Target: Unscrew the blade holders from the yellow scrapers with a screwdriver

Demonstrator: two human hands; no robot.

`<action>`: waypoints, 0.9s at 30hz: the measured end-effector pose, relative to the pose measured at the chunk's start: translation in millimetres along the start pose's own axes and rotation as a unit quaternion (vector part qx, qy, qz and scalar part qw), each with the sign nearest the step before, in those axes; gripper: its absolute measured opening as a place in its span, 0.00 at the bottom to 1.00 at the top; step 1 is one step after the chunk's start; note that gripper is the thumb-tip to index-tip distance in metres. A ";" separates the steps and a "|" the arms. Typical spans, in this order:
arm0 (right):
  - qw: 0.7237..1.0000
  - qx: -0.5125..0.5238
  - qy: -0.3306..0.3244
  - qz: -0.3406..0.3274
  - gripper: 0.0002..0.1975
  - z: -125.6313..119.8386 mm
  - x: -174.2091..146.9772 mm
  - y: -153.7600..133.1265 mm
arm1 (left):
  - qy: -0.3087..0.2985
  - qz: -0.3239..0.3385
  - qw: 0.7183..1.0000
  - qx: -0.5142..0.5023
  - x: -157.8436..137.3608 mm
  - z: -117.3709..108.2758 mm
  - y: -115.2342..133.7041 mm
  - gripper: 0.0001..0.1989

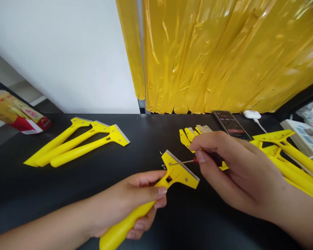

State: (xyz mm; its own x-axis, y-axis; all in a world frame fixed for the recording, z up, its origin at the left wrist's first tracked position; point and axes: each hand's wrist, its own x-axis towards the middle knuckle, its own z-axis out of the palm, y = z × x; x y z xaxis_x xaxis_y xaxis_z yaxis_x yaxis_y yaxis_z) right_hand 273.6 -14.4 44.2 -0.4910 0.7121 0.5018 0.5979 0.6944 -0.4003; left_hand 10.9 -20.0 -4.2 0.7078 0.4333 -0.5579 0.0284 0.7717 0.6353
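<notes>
A yellow scraper (181,172) with a metal blade along its head lies tilted in my left hand (138,198), whose fingers wrap round the handle just below the head. My right hand (232,170) grips a small screwdriver (184,162) with a dark red handle, mostly hidden by the fingers. The screwdriver's thin shaft points left, and its tip meets the upper of two screws on the scraper head. Beside that head, a few tiny screws (163,166) lie on the black table. Behind my right hand are several loose yellow plates (184,139), partly covered.
Three yellow scrapers (79,146) lie side by side at left, near a red and yellow packet (18,113). More scraper parts (297,166) rest at right. A phone (231,123) showing a timer and a white earphone case (252,114) with a cable are at the table's back.
</notes>
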 end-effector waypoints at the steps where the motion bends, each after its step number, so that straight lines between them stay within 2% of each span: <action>1: 1.000 -0.004 0.008 -0.002 0.12 -0.5 -0.6 -0.5 | -0.001 0.000 1.000 -0.006 0.1 -0.8 -0.8 0.10; 9: 0.999 0.012 0.029 0.034 0.12 2.4 -2.8 -5.9 | -0.018 -0.003 1.000 -0.026 -1.1 -4.1 -2.8 0.12; 13: 0.999 -0.005 0.035 0.031 0.09 0.8 -1.3 -4.1 | -0.023 -0.010 0.999 -0.025 -0.5 -5.9 -2.9 0.10; 17: 0.999 -0.034 0.006 0.007 0.07 -1.6 -0.6 -2.9 | -0.017 -0.018 0.999 -0.024 -0.3 -6.2 -1.5 0.07; 21: 0.998 -0.042 -0.016 0.032 0.06 -1.0 -2.7 -3.0 | -0.019 -0.017 1.000 -0.015 -0.6 -6.3 0.1 0.09; 27: 0.998 -0.046 -0.028 -0.017 0.10 0.3 -0.7 -2.1 | -0.015 -0.013 1.000 0.009 -1.4 -4.7 0.7 0.10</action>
State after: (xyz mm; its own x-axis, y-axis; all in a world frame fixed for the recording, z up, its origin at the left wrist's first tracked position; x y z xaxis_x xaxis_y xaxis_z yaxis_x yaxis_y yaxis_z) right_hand 272.5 -16.4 44.4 -0.5460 0.6944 0.4687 0.6346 0.7081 -0.3097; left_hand 6.6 -17.9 -5.5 0.7276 0.3988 -0.5582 0.0599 0.7736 0.6308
